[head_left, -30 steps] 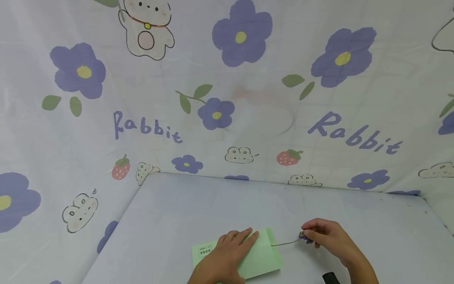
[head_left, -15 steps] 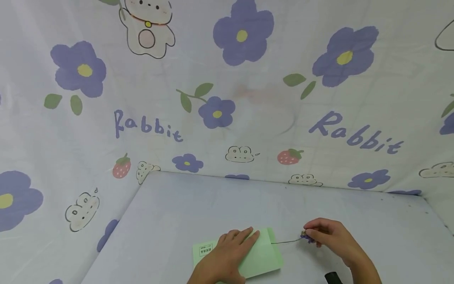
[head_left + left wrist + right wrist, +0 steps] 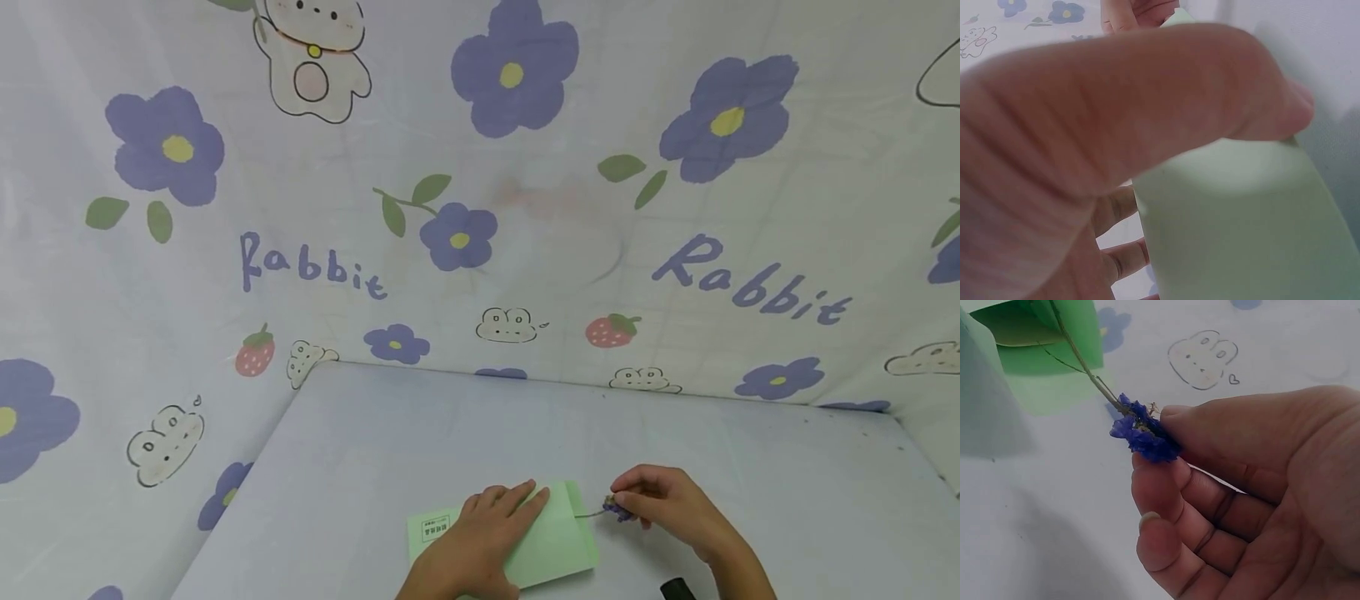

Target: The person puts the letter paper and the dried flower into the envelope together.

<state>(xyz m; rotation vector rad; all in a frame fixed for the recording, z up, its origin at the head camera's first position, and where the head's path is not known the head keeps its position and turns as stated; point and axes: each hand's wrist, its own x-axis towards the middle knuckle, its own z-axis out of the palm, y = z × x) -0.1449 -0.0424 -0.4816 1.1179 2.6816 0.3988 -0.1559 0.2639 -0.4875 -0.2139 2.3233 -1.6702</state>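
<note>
A light green paper envelope (image 3: pixel 551 542), with a small printed label near its left end, lies under my left hand (image 3: pixel 480 533). That hand holds it with the fingers spread across one face and the thumb (image 3: pixel 1210 81) across the other. My right hand (image 3: pixel 663 504) pinches a small blue-purple dried flower (image 3: pixel 1144 437) by its head, between thumb and fingertips. Its thin stem (image 3: pixel 1085 365) runs into the envelope's open right end, and the stem's far part is hidden inside. In the right wrist view the green mouth (image 3: pixel 1035 347) of the envelope gapes around the stem.
A pale table top (image 3: pixel 420 433) spreads around the hands. White cloth walls (image 3: pixel 555 250) printed with purple flowers, strawberries and rabbits rise behind and at the sides. A short black cylindrical end (image 3: pixel 677 588) shows at the bottom, beside the right forearm.
My right hand has moved left toward the envelope with the flower, so less stem shows outside the opening. The left hand and the envelope have stayed in place.
</note>
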